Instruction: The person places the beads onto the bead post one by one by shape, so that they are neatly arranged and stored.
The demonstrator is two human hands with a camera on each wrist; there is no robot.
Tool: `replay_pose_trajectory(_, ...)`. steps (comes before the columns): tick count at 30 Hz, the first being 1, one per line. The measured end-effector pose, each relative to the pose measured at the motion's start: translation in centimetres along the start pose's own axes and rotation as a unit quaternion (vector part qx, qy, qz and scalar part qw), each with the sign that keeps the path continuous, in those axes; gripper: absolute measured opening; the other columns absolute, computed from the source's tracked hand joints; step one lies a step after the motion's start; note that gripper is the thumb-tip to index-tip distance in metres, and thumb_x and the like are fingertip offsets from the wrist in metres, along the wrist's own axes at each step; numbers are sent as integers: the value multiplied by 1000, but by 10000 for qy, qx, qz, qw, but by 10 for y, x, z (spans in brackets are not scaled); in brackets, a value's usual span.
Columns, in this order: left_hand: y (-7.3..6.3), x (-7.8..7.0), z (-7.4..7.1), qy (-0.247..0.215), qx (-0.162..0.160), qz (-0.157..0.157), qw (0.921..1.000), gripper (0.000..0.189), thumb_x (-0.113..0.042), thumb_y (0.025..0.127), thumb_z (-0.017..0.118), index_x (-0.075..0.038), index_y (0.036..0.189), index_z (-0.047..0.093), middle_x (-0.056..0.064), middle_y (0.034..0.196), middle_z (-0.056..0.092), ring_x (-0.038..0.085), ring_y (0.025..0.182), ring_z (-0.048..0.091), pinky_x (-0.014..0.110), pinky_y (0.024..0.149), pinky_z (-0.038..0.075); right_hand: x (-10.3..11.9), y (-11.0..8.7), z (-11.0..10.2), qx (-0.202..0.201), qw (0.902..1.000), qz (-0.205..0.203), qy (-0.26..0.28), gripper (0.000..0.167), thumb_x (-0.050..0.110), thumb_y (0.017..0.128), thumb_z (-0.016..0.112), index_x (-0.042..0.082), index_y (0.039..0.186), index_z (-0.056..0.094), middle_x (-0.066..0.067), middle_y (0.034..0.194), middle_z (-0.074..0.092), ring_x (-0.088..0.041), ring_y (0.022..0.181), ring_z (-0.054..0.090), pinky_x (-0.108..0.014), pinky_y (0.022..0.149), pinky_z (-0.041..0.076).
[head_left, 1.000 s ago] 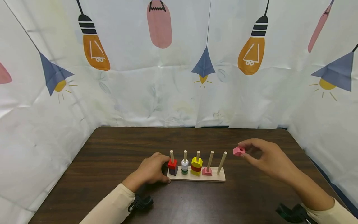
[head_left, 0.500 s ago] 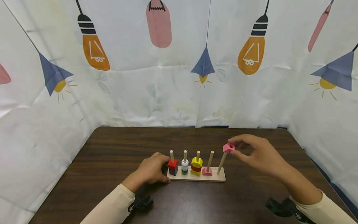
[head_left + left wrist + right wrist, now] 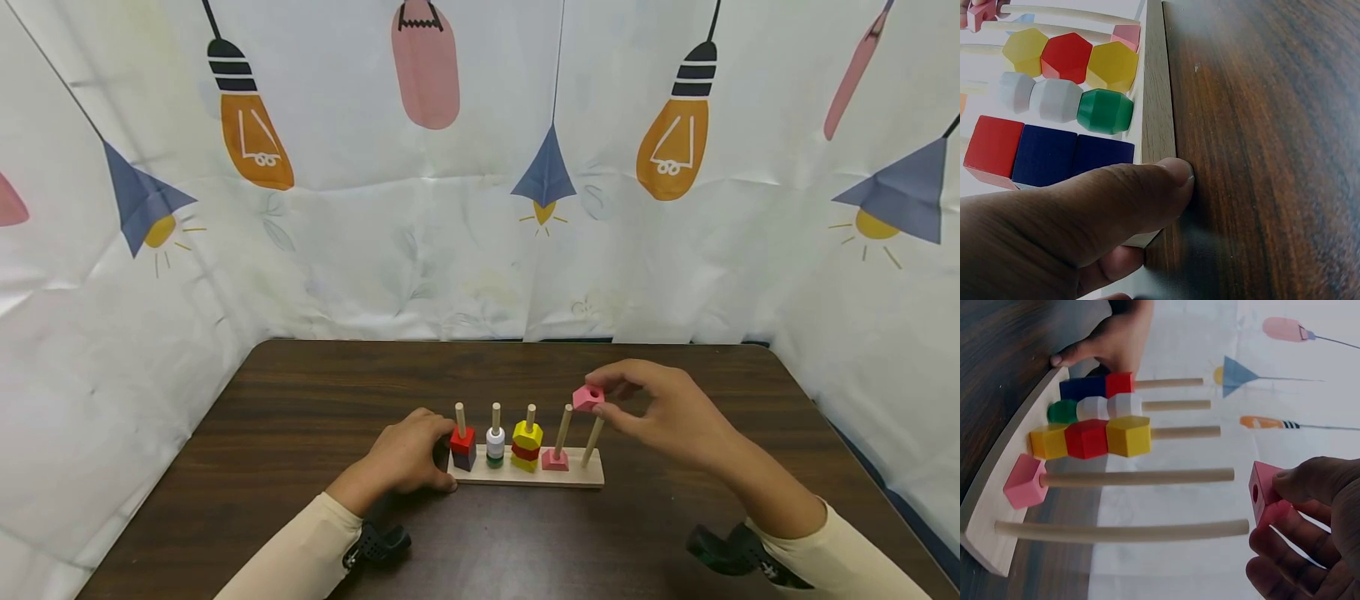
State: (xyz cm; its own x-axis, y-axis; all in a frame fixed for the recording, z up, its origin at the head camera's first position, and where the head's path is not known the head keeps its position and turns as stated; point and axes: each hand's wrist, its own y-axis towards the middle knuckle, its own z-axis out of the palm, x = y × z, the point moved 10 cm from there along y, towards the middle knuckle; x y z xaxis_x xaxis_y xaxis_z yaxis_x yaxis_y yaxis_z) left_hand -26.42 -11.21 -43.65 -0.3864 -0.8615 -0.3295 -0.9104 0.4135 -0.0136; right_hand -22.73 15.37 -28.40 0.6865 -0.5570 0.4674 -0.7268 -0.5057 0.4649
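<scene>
A wooden peg stacker (image 3: 480,477) with several upright pegs stands on the table. My left hand (image 3: 405,454) grips its left end; in the left wrist view the thumb (image 3: 1141,194) lies over the base's edge. Between thumb and fingers my right hand (image 3: 660,408) pinches a pink bead (image 3: 588,398) with a hole, close to the tops of the two right pegs. Another pink bead (image 3: 1025,481) sits low on the fourth peg. The rightmost peg (image 3: 1122,531) is bare. Red and blue cubes (image 3: 1044,156), white and green beads (image 3: 1057,99), and yellow and red beads (image 3: 1066,57) fill the left pegs.
The dark wooden table (image 3: 360,375) runs back to a white curtain (image 3: 465,267) printed with lamps and bulbs. Black straps with devices (image 3: 738,550) sit on both wrists, near the cream sleeves.
My right hand has moved left with the pink bead, from right of the stacker to over its right pegs. The left hand has stayed on the stacker's end.
</scene>
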Motion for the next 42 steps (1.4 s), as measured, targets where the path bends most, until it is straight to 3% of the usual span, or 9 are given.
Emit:
replay_pose_trajectory(16, 0, 1, 1, 35, 20, -16, 10000, 62, -38, 62, 96, -20, 116, 69, -1, 116, 67, 22, 115, 56, 54, 77, 52, -2, 6, 25, 297, 9989, 215, 276, 35, 5, 86, 83, 16, 118, 72, 11, 106, 69, -12, 88, 64, -31, 76, 55)
replay_pose_trajectory(27, 0, 0, 1, 23, 34, 4, 10000, 58, -38, 62, 96, -21, 111, 69, -2, 113, 66, 22, 113, 56, 53, 76, 52, -12, 3, 44, 534, 9962, 351, 595, 35, 4, 86, 82, 12, 118, 71, 10, 104, 69, -6, 84, 63, -29, 73, 56)
replay_pose_trajectory(42, 1, 0, 1, 60, 72, -33, 10000, 62, -39, 63, 96, -20, 115, 69, 0, 117, 66, 23, 116, 56, 54, 78, 52, -44, -15, 72, 508, 9896, 917, 982, 51, 7, 85, 84, 13, 131, 62, 6, 105, 68, -9, 80, 62, -29, 66, 53)
